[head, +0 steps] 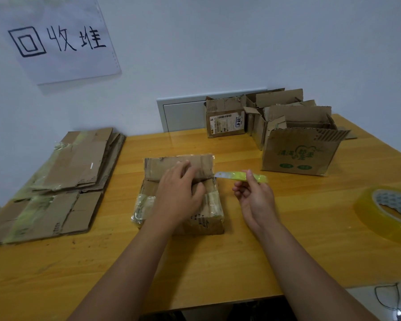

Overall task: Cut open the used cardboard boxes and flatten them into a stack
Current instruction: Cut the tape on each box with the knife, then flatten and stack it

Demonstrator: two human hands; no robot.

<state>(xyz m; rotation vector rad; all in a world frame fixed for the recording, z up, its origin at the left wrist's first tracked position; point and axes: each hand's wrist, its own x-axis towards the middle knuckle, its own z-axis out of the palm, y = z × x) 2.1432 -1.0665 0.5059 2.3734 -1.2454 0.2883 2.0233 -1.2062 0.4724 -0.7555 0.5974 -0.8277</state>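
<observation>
Paper sign (56, 40) on wall reads 回收堆, above flattened stack (63, 179) at table's (218, 262) left. Left hand (178, 193) presses flat-fingered on taped box (208, 205), mid-table. Right hand (252, 193) pinches yellow-green cutter (241, 176), blade at box's right edge. Far box's (226, 117) barcode label unreadable.

1. A small box (183, 195) is set near the middle of the table (218, 269).
2. The left hand (180, 193) is laid on top of this box.
3. A utility knife (241, 176) is held in the right hand (255, 200), just right of the box.
4. A stack of flattened cardboard (63, 181) is placed at the table's left end.
5. Three open boxes (296, 144) are grouped at the far right, against the wall.
6. A tape roll (389, 212) is placed at the right edge.
7. A paper sign (56, 40) is fixed to the wall above the stack.
</observation>
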